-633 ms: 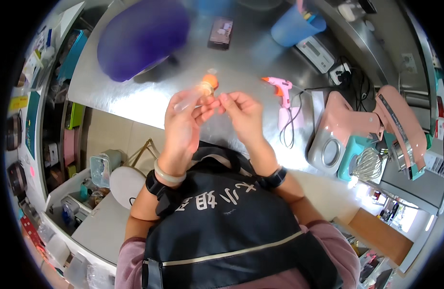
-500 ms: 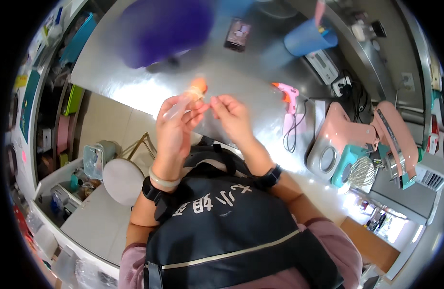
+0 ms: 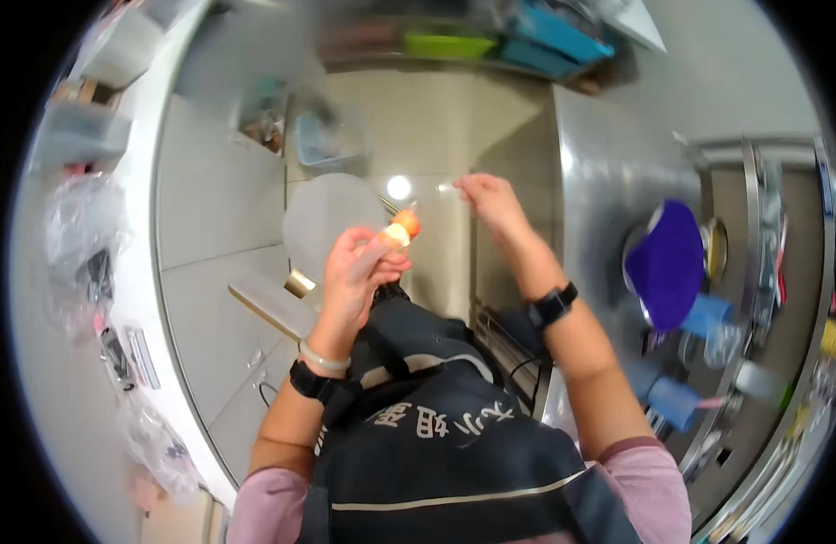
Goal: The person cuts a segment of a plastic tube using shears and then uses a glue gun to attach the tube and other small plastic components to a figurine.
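Observation:
My left hand (image 3: 350, 276) is closed around a small item with a rounded orange end, a cream-coloured band (image 3: 397, 235) and a pale translucent body lying against the palm. Its orange end (image 3: 406, 220) points up and to the right, clear of the fingers; its exact kind is unclear. Apart from it, to the right, my right hand (image 3: 493, 201) is raised over the floor with thumb and forefinger pinched together. Whatever may be between those fingertips is too small to make out.
Below my left hand stands a round grey stool (image 3: 323, 213), with a clear bluish bin (image 3: 320, 145) beyond it. A steel table (image 3: 592, 208) at right bears a purple item (image 3: 667, 263) and a blue cup (image 3: 674, 402). Pale cabinets (image 3: 214, 190) line the left.
My body has turned left, away from the steel table and toward the stool and cabinets. My hands have moved apart; the left still holds the orange-tipped item.

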A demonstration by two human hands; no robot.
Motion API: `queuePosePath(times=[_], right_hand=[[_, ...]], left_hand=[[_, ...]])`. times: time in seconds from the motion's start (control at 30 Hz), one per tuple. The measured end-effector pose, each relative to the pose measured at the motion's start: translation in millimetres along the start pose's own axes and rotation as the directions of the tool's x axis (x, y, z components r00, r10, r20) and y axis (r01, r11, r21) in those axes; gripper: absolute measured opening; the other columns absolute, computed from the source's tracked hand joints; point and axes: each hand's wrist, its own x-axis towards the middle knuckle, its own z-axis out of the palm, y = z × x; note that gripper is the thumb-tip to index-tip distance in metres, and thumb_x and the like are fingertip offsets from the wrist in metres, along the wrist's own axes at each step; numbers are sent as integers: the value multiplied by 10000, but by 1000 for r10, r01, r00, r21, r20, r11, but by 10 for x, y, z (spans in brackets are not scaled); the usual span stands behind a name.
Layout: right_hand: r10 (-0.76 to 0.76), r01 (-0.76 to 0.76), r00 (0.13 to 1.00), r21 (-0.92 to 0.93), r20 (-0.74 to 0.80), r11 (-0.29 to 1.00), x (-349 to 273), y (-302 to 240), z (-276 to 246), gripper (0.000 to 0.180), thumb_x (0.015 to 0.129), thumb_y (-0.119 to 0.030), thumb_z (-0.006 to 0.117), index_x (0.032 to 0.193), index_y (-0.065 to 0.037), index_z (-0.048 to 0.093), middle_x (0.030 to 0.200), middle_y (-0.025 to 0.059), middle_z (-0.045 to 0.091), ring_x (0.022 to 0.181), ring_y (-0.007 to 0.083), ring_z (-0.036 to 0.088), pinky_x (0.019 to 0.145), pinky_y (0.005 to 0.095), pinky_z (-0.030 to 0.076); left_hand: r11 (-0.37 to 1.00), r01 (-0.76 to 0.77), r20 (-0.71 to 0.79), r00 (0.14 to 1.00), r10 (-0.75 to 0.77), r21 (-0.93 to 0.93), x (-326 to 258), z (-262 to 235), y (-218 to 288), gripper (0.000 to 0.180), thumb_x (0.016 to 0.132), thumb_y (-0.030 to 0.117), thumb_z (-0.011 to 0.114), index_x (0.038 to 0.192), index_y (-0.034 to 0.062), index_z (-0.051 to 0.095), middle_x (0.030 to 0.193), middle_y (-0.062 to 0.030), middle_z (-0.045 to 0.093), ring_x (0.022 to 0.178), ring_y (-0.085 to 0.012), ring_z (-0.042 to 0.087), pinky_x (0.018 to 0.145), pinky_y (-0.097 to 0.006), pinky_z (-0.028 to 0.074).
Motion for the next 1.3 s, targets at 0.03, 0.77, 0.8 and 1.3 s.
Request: queuePosePath(times=[0.03, 0.77, 0.8, 1.3], right_hand=[[-13, 14, 999, -16, 41, 1000, 285, -88, 276, 260, 867, -240, 514, 807, -15, 629, 613, -24, 507, 570, 82, 435, 530, 217, 360], [-327, 388, 919, -361, 220, 848, 2882, -156, 2659, 429, 626, -180, 718, 1018, -38, 619, 1114, 202, 549, 1037, 310, 527, 880, 375, 417], [-482, 530, 848, -321, 222, 785, 2763, -198, 2530, 386, 683, -238, 707, 994, -25, 624, 970, 181, 608, 944, 291, 576, 825, 356, 447], [-510, 532, 783, -41, -355, 846, -1611, -406, -391, 187, 754, -66, 671, 912, 29, 640, 755, 60, 593, 645, 91, 574, 587, 213, 475]], left_hand=[[999, -30, -30, 999, 29, -19, -39, -211, 69, 155, 857, 125, 518, 947, 37, 428, 766, -124, 604, 675, -201, 639, 567, -217, 515], [913, -399, -460, 796, 393, 89, -232, -1265, 374, 254, 871, 145, 513, 1034, -50, 528, 817, -130, 620, 640, -210, 634, 564, -245, 489], [905, -416, -429, 804, 411, 87, -189, -1196, 460, 260, 872, 155, 512, 1032, -50, 526, 817, -131, 619, 637, -206, 631, 567, -250, 489], [942, -258, 398, 904, 157, 216, -104, 1268, -92, 181, 843, 94, 568, 949, -53, 565, 742, -100, 623, 573, -142, 601, 493, -220, 475]])
